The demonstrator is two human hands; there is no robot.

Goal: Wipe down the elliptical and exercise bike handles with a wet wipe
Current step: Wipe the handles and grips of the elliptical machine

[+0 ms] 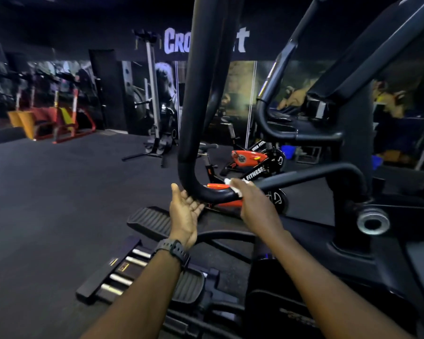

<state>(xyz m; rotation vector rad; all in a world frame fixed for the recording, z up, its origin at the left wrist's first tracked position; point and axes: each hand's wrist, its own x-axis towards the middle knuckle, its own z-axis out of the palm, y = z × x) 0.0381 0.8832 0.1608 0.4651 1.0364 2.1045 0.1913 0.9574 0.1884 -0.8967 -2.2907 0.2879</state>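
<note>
Now, at your 9 o'clock stands a red and yellow bench (47, 118), and past it, up at 12, white wall lettering (176, 41) reads "Cro…" before the elliptical handle (194, 99) hides the rest. Your left hand (184, 211), a dark watch (173, 250) on its wrist, lies open-palmed with straight fingers touching the handle's lower bend. Just to its 3 o'clock your right hand (252, 204) presses a white wet wipe (233, 184) onto the same bar, in front of a red exercise bike (250, 159) marked "FITNESS".

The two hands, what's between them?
In the head view, the black elliptical handle's curved bend runs between the left hand and the right hand holding the wet wipe.
</note>
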